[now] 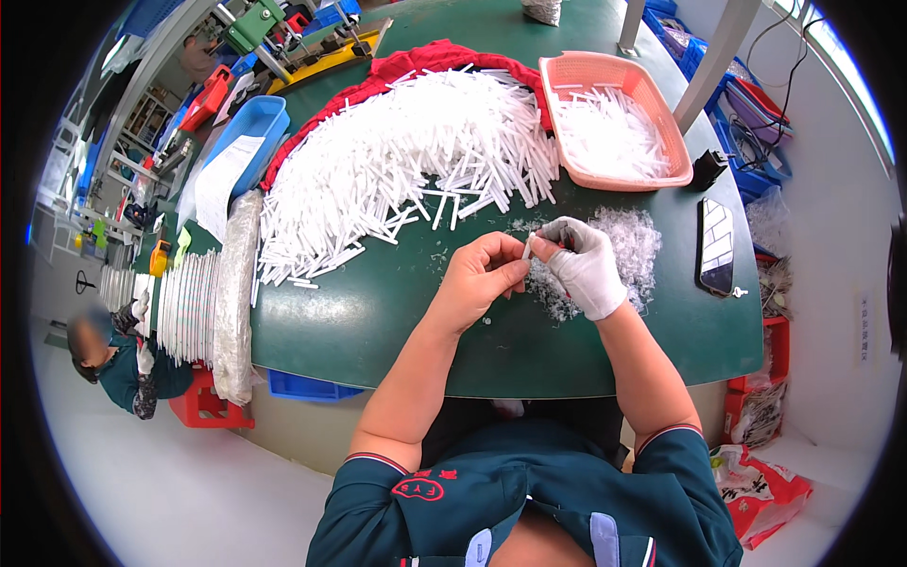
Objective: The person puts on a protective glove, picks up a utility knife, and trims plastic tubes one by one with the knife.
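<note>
Between my two hands a short white plastic tube [528, 247] is held nearly upright over the green table [397, 331]. My left hand [478, 276], bare, pinches it near its lower part. At its upper end are the thumb and finger of my right hand [586, 271], closed on it; that hand wears a white glove that leaves the thumb tip bare. Under and beside the right hand lies a heap of thin clear-white plastic shavings [635, 236]. Ahead of the left hand spreads a large pile of similar white tubes [397, 151] on a red cloth [435, 55].
A pink plastic basket [619, 180] at the far right holds more tubes. A phone [716, 248] with keys lies at the right edge, near a small black object [709, 170]. A blue tray [253, 132] and a long plastic-wrapped bundle [236, 302] are left. Another person [123, 364] sits far left.
</note>
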A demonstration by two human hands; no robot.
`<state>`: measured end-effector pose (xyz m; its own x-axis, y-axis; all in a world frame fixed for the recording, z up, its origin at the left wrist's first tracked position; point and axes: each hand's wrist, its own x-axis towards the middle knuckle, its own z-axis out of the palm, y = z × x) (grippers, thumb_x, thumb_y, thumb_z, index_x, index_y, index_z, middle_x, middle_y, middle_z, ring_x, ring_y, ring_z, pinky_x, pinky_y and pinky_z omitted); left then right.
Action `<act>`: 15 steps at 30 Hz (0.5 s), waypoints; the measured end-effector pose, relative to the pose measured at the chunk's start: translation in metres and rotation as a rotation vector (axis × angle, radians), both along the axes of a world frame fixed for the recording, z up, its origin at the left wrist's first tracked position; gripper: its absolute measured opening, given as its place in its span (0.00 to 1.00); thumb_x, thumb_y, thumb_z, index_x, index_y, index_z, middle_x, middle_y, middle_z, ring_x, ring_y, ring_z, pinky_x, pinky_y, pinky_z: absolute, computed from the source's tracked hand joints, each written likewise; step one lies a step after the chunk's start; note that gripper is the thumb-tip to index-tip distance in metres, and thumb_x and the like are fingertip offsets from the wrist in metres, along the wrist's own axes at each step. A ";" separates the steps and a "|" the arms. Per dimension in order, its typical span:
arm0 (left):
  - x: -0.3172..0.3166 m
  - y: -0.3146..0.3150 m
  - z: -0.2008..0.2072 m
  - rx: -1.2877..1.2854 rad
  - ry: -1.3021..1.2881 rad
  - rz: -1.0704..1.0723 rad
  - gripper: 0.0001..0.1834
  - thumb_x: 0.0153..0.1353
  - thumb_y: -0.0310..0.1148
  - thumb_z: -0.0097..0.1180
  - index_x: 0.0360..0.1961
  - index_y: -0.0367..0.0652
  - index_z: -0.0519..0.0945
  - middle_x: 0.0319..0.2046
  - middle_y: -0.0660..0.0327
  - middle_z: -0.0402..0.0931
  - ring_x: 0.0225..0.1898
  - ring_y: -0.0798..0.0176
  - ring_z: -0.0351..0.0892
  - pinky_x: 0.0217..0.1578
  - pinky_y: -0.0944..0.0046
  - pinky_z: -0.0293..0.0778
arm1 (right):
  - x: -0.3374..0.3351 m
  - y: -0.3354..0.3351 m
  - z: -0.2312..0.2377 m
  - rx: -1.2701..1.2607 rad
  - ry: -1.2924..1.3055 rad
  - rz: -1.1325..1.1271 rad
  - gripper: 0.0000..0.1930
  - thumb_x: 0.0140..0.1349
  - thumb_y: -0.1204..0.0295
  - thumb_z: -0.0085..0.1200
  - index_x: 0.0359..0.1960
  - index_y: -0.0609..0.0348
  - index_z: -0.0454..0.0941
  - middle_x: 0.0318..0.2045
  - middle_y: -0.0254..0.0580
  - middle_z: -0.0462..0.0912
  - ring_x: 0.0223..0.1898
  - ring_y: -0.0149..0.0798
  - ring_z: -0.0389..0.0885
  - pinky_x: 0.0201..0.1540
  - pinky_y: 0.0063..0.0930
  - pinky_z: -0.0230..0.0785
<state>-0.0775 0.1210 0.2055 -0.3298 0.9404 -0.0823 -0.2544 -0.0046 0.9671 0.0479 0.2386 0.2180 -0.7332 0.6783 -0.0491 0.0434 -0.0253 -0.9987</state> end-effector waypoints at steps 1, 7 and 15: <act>0.000 0.000 0.001 0.002 -0.001 0.001 0.06 0.59 0.26 0.58 0.36 0.38 0.76 0.29 0.67 0.75 0.28 0.75 0.73 0.29 0.74 0.68 | 0.000 0.000 -0.001 0.002 -0.001 0.001 0.06 0.57 0.75 0.59 0.31 0.65 0.78 0.24 0.29 0.77 0.27 0.21 0.70 0.31 0.17 0.65; 0.002 0.000 0.002 -0.024 0.051 0.045 0.06 0.57 0.26 0.59 0.35 0.39 0.76 0.27 0.66 0.75 0.26 0.74 0.73 0.27 0.74 0.68 | 0.003 0.000 0.000 0.193 0.027 -0.077 0.04 0.57 0.76 0.58 0.30 0.64 0.78 0.22 0.28 0.76 0.25 0.20 0.69 0.27 0.17 0.64; 0.001 0.000 0.004 -0.054 0.074 0.063 0.06 0.58 0.27 0.59 0.34 0.39 0.76 0.27 0.68 0.75 0.26 0.76 0.73 0.28 0.75 0.67 | 0.012 0.030 0.009 -0.126 0.050 -0.263 0.07 0.58 0.73 0.59 0.27 0.62 0.74 0.19 0.26 0.72 0.21 0.20 0.62 0.23 0.16 0.56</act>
